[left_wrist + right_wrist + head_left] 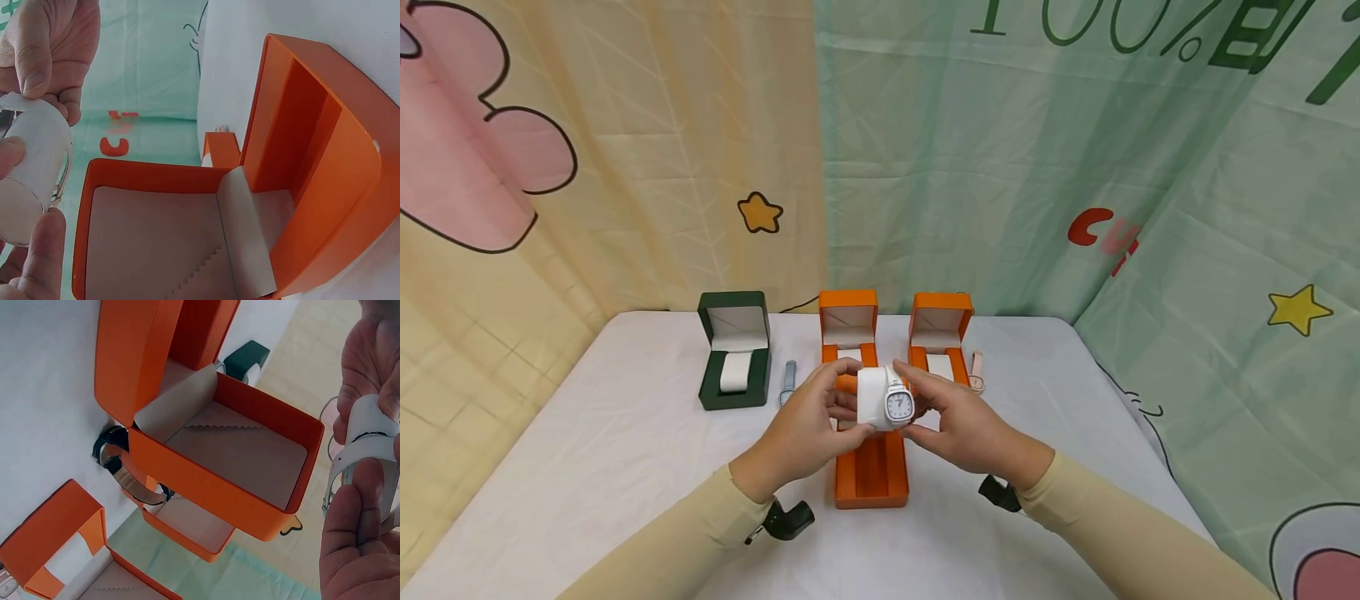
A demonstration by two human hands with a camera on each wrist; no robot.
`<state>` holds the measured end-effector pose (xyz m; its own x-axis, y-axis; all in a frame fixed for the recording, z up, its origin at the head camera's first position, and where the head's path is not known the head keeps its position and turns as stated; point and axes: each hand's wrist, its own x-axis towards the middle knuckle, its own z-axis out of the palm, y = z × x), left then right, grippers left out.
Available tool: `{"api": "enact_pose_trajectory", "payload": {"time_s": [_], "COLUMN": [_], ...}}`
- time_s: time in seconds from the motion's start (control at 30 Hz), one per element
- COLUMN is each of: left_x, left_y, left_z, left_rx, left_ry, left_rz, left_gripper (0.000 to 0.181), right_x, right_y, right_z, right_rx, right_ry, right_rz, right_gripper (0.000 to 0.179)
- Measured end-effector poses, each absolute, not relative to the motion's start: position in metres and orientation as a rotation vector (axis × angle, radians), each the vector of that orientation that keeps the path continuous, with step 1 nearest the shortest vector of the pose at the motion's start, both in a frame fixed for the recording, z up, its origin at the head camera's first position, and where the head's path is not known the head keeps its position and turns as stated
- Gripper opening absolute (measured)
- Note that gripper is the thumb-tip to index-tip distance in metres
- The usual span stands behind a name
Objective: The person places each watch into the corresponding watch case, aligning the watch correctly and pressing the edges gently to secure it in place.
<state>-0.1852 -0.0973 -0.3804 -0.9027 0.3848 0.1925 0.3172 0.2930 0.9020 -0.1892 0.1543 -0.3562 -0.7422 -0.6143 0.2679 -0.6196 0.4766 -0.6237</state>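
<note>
Both hands hold a white watch cushion [871, 398] above the nearest orange watch box [871, 487]. Around the cushion's right part goes a white wristwatch [898, 404] with a squarish face toward the head camera. My left hand [805, 429] grips the cushion's left end between thumb and fingers. On the other side my right hand [970, 425] holds the wristwatch and the cushion's right end. The right wrist view shows a fingertip of the right hand against the white strap [359, 450]. That orange box stands with its lid raised, its inside [306, 125] partly visible.
Behind stand an open green watch box [735, 396] and two open orange ones, left [848, 312] and right [942, 312]. A pale blue watch [787, 383] and a pink watch [977, 372] lie near them. A dark watch [128, 478] shows beside the near box.
</note>
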Motion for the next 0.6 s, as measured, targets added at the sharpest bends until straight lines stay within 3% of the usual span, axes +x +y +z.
{"api": "enact_pose_trajectory", "payload": {"time_s": [0.6], "left_x": [-0.1847], "left_y": [-0.0935], "left_z": [-0.3803], "left_rx": [0.66], "left_ry": [2.427], "left_rz": [1.759], "left_gripper": [0.077], "right_x": [-0.1847], "right_y": [0.153], "right_z": [-0.3544], "right_rx": [1.064], "right_ry": [-2.725], "right_rz": [1.267], "right_gripper": [0.086]}}
